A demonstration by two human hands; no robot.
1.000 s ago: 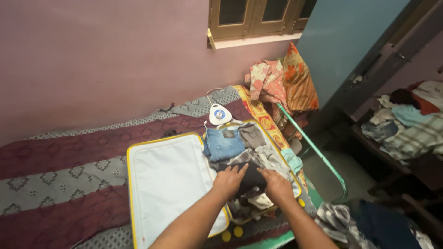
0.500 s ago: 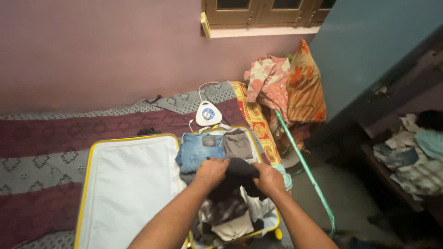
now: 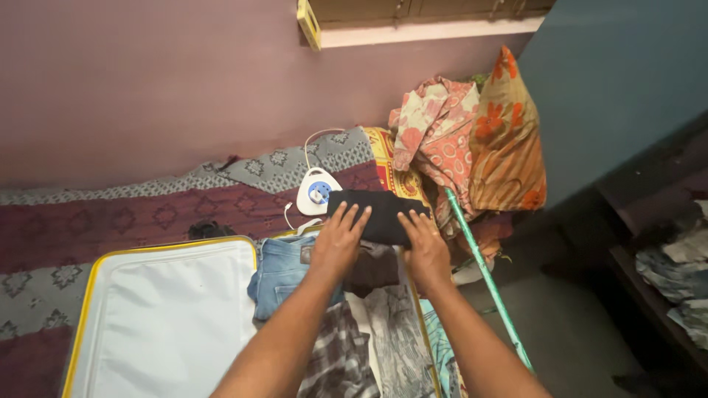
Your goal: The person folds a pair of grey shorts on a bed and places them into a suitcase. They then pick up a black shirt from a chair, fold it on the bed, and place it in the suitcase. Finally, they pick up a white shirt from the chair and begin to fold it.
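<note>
My left hand (image 3: 338, 237) and my right hand (image 3: 422, 247) rest flat, fingers spread, on a folded black garment (image 3: 380, 212). It lies on the bed just past the far edge of an open yellow-trimmed suitcase (image 3: 96, 280). The suitcase's right half holds folded blue jeans (image 3: 279, 274), a dark brown garment (image 3: 372, 267) and checked and grey patterned clothes (image 3: 369, 339). Its white-lined lid (image 3: 169, 317) lies open to the left.
A white triangular device with a blue round centre and a white cord (image 3: 316, 193) sits on the patterned bedcover (image 3: 133, 214). Floral cloths and an orange pillow (image 3: 472, 140) pile at the bed's corner. A green bed rail (image 3: 483, 280) borders the right. Clothes (image 3: 682, 265) lie on a dark shelf at right.
Both hands have carried the black garment out of the suitcase, away from me, and set it down on the bed beside the white device. The camera has tilted downward.
</note>
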